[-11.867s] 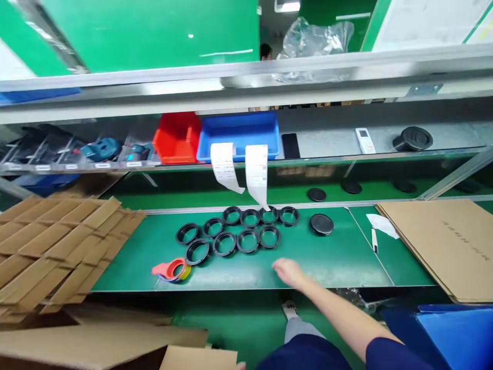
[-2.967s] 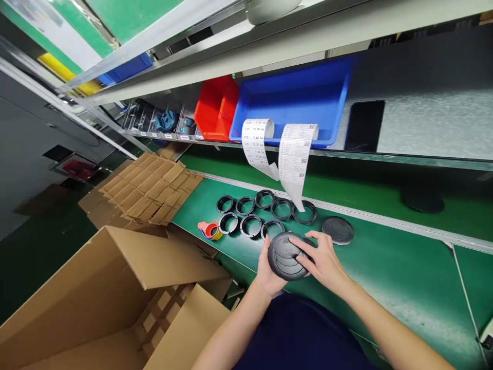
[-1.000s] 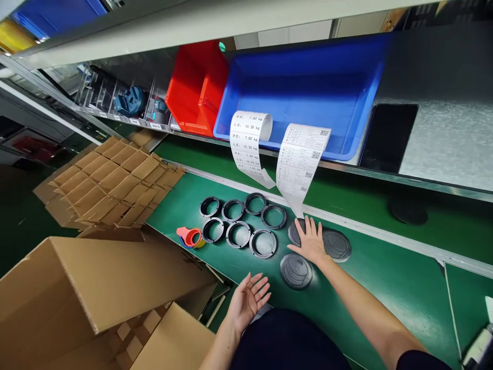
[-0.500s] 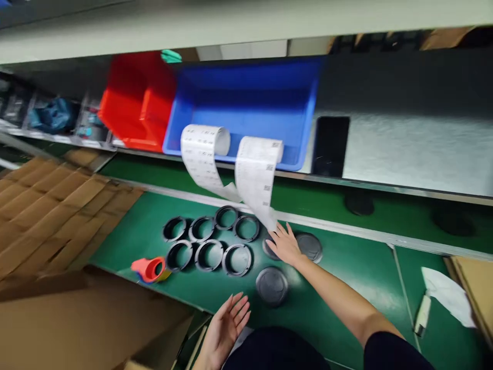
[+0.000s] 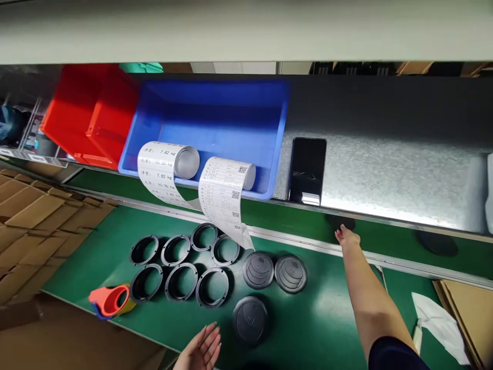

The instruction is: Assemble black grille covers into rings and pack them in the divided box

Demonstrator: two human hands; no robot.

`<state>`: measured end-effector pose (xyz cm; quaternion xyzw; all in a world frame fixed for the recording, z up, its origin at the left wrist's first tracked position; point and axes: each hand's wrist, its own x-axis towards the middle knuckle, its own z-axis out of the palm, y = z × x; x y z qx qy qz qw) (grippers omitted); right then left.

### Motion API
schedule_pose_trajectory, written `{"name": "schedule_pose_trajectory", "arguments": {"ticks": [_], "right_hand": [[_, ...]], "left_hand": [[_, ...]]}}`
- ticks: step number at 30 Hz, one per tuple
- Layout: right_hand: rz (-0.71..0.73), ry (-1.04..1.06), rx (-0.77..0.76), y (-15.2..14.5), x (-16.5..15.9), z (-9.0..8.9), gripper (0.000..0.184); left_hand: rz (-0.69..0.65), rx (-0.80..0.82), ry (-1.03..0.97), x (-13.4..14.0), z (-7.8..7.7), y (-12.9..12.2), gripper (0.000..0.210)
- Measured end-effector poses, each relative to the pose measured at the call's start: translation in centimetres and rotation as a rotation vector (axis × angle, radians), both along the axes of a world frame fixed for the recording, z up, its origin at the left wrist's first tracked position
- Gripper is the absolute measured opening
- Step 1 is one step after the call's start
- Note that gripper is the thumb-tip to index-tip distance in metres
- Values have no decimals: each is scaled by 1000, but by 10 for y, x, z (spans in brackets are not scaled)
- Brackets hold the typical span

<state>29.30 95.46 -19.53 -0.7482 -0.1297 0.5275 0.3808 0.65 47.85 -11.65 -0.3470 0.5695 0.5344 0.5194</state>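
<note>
The right hand [image 5: 347,237] stretches far across the green table [image 5: 331,318], fingers loose, holding nothing, reaching under the shelf toward a dark round cap [image 5: 339,222] lying in the shadow there; whether it touches it I cannot tell. The left hand [image 5: 201,350] hovers open and empty at the near edge, just beside another cap [image 5: 250,319]. Two more caps [image 5: 274,271] sit side by side further back, next to seven black rings [image 5: 181,259]. Paper strips [image 5: 221,198] hang from a blue tray [image 5: 208,121] above.
</note>
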Motion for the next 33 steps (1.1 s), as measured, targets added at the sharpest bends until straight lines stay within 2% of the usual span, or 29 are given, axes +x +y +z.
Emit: {"name": "schedule_pose_trajectory", "arguments": {"ticks": [3, 4, 6, 8, 10, 12, 13, 15, 19, 20, 22, 24, 27, 30, 33], "right_hand": [[44, 196, 9, -35, -36, 6, 17], [82, 275, 1, -58, -50, 11, 23], [212, 473, -13, -125, -77, 23, 35], [417, 682, -22, -206, -99, 40, 46], [682, 833, -52, -283, -112, 58, 48], [928, 856, -66, -338, -117, 72, 45], [1031, 808, -34, -354, -118, 77, 42], [1161, 570, 180, -365, -119, 84, 39], [1302, -48, 928, -345, -118, 95, 40], [1370, -126, 1072, -340, -118, 98, 38], [1524, -193, 1240, -338, -120, 104, 36], [1626, -217, 1284, -343, -125, 109, 38], [1701, -179, 1258, -356, -132, 114, 44], [1700, -33, 1167, -366, -136, 121, 51], [1632, 109, 1039, -371, -135, 128, 54]], "left_hand": [[-53, 9, 36, 10, 5, 22, 25], [-69, 44, 44, 14, 8, 29, 28], [-90, 197, 44, 23, 15, 41, 34], [-86, 437, 38, 32, 21, 50, 44], [-69, 635, 34, 38, 27, 54, 56], [-38, 743, 49, 40, 32, 52, 64], [-18, 768, 63, 40, 36, 49, 66], [35, 784, 97, 38, 44, 40, 63], [66, 825, 10, 38, 60, 15, 67], [60, 842, -23, 39, 62, 9, 70], [64, 866, -56, 42, 64, -3, 73], [96, 879, -52, 46, 64, -13, 71], [125, 900, -68, 49, 63, -27, 64], [115, 945, -95, 49, 65, -38, 65], [95, 983, -106, 46, 68, -45, 76]]}}
